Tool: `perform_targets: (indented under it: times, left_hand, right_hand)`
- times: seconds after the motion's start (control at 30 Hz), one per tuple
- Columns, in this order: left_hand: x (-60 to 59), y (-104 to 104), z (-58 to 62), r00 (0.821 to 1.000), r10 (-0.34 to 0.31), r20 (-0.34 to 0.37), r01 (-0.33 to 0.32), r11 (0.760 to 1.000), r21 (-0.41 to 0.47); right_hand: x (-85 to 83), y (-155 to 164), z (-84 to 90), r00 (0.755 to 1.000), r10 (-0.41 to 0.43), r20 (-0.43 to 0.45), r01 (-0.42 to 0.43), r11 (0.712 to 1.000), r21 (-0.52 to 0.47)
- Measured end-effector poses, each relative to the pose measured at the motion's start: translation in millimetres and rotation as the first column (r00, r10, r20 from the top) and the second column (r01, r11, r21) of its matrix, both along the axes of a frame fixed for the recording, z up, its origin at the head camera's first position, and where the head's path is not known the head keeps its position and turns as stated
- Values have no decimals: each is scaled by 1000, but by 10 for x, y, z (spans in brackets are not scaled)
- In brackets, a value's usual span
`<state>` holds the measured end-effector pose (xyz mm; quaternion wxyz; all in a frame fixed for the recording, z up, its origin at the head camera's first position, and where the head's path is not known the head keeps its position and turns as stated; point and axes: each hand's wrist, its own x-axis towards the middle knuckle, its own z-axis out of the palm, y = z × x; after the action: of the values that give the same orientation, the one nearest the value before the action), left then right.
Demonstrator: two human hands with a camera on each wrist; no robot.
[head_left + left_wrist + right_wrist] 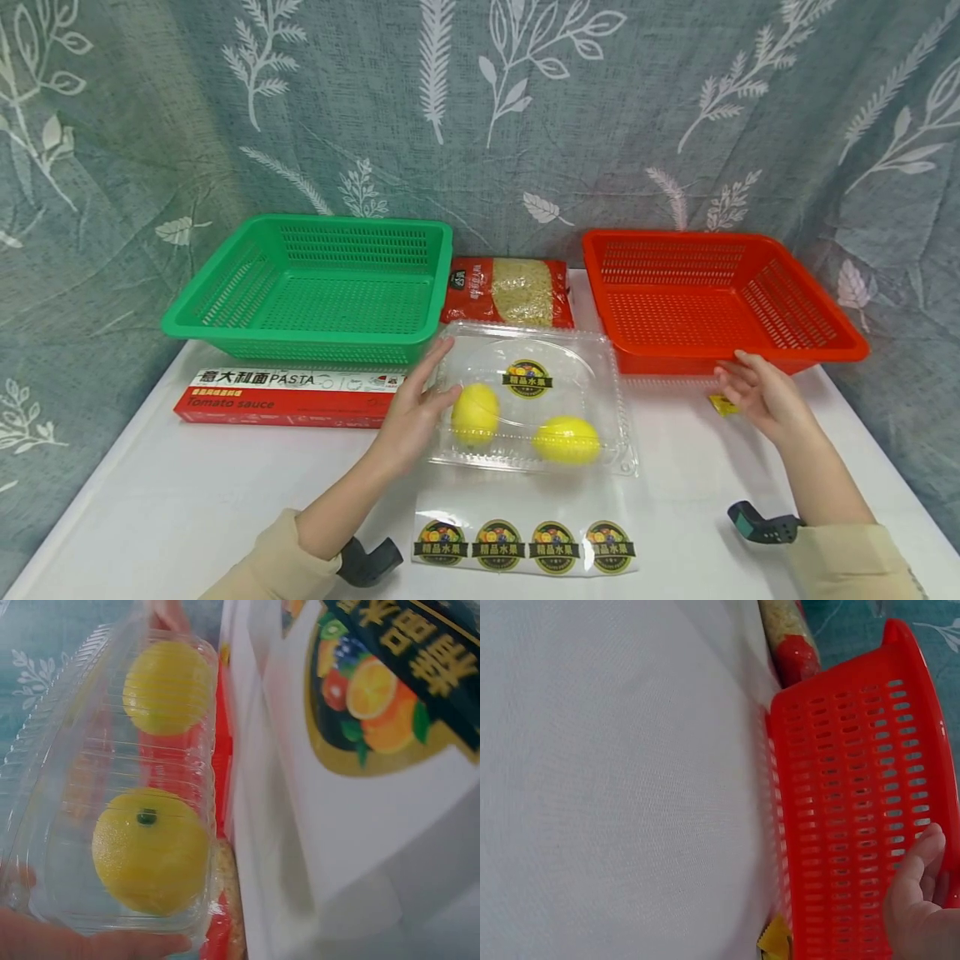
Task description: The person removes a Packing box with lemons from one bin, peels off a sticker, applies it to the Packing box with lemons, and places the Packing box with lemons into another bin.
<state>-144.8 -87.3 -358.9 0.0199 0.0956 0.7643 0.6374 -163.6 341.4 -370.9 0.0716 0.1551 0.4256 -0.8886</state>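
A clear plastic clamshell container (573, 358) lies lid-side up in the middle of the table, a round fruit label (527, 379) on its lid. Inside are two lemons, the left one (476, 414) standing on end and the right one (567, 440) on its side. At the container's left side is my left hand (411, 417), its fingers and thumb extended and touching the plastic. My right hand (768, 402) is held up before the red basket (723, 350), fingers loosely bent and empty; whether its fingertips touch the basket I cannot tell. The same basket wall (847, 817) fills the right wrist view.
Label sheet (525, 500) lies in front of the container. A green basket (300, 346) stands back left, behind a pasta box (285, 400). Between the baskets lies a red bag of pasta (517, 292). A small yellow packet (722, 406) lies beside the right hand.
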Motion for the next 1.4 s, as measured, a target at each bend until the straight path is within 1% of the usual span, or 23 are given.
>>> perform_targets:
  times: [0.2,0.43,0.63,0.7,0.9,1.1,1.23,1.4]
  left_hand:
    - [49,-27,75,1000,-4,21,4,1000,7]
    - [112,-46,215,1000,-21,20,21,1000,8]
    - [120,-37,326,999,-20,34,19,999,36]
    - [109,-27,368,999,-25,26,24,999,44]
    - [31,41,494,999,-42,-20,43,996,74]
    - [-80,148,612,999,-31,-22,32,996,88]
    - [-176,242,674,1000,-19,-17,20,997,81]
    - [-343,393,703,1000,-5,-10,6,994,105]
  right_hand:
    - [-27,1,-13,1000,0,-10,-1,999,-50]
    - [-31,-29,-20,999,-34,-1,34,997,-76]
    - [-13,-45,-22,998,-58,-16,56,995,-84]
    - [-12,-50,-25,998,-60,-22,58,995,-80]
    - [-13,-67,-33,997,-67,-23,66,996,-56]
    - [-5,-83,-32,997,-75,-15,74,996,-43]
    - [2,-86,-26,997,-71,0,71,996,-56]
    - [7,-91,-9,997,-69,18,70,995,-73]
